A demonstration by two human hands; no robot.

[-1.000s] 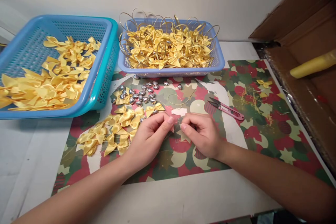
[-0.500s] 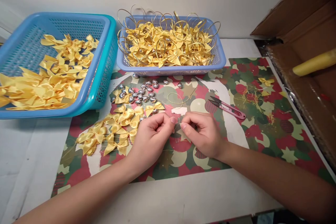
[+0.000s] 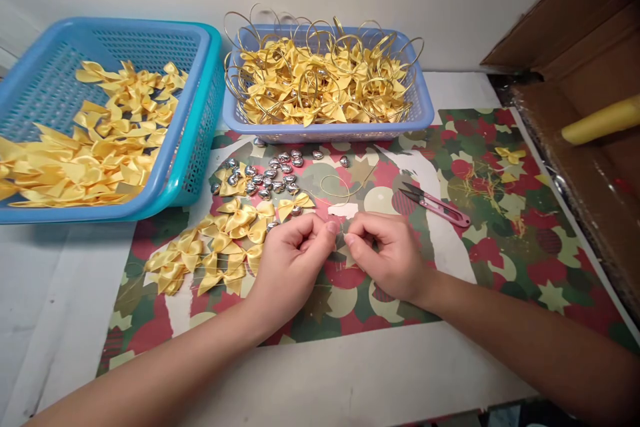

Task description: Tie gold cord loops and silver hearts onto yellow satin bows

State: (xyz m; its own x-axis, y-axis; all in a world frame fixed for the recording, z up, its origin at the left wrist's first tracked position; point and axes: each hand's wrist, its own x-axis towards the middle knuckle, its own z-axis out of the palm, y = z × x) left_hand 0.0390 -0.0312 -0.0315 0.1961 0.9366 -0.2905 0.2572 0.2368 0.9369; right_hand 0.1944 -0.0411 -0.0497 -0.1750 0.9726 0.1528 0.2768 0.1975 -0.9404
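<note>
Over the patterned sheet, my left hand (image 3: 299,257) and my right hand (image 3: 389,255) face each other, thumbs and forefingers pinched a short gap apart. A fine thread (image 3: 342,229) shows faintly between the fingertips; its ends are hidden in the fingers. Beyond them lies a loose loop of thin gold cord (image 3: 336,177). Yellow satin bows (image 3: 220,240) are spread left of my left hand, with strands of thread among them. Several small shiny silver bells or beads (image 3: 270,173) lie scattered behind the bows. Pink-handled thread snips (image 3: 443,209) rest beyond my right hand, blades apart.
Stacked blue and teal baskets (image 3: 173,183) at the left hold yellow bows. A periwinkle basket (image 3: 330,128) at the back holds bows with gold cord loops sticking up. Thread scraps (image 3: 483,187) and a bow (image 3: 510,155) lie right; beyond stands a cardboard box (image 3: 545,107).
Both hands keep the same pinch in nearly the same place. The whole view has shifted very slightly; nothing on the table has visibly moved.
</note>
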